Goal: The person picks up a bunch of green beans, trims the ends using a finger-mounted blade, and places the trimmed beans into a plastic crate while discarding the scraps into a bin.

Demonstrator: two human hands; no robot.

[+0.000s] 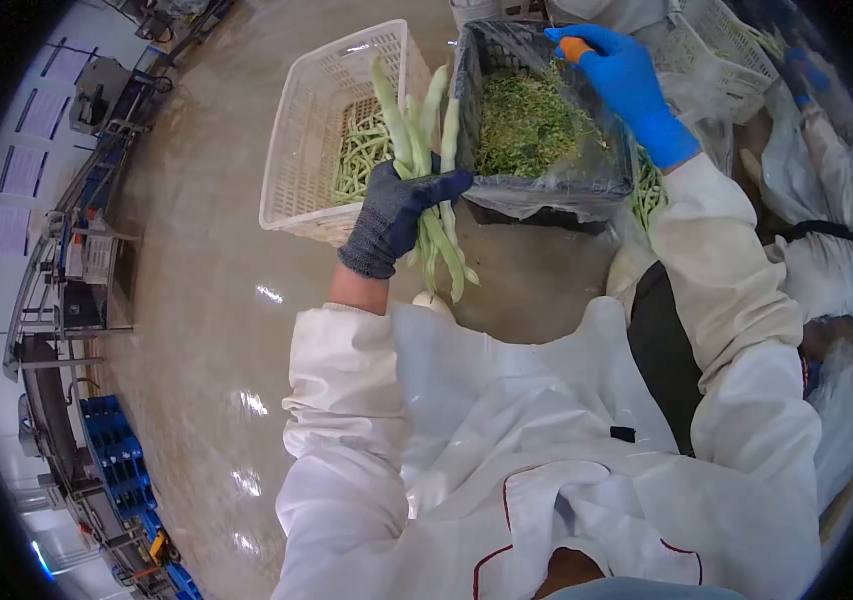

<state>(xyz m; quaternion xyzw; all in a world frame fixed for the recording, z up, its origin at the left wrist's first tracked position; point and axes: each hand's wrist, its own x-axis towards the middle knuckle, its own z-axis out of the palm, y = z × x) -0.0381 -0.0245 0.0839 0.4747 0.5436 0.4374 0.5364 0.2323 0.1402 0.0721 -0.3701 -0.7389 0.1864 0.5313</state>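
Observation:
My left hand point(396, 210), in a grey glove with dark blue fingers, is closed around a bunch of long green beans point(418, 145) that stick out above and below it. Behind it stands a cream plastic crate point(296, 130) with cut green bean pieces point(361, 155) inside. My right hand point(614, 75), in a blue glove, grips an orange-handled tool point(574, 48) over the upper right of a black crate point(546, 188). That crate is lined with clear plastic and holds green trimmings point(526, 120). The tool's blade cannot be made out.
At the right, another cream crate point(731, 60) stands beside plastic bags and a co-worker in white clothing point(826, 170). More green beans point(646, 190) lie right of the black crate. Metal equipment point(96, 290) and blue pallets point(121, 460) line the left wall, beyond a wet floor point(206, 200).

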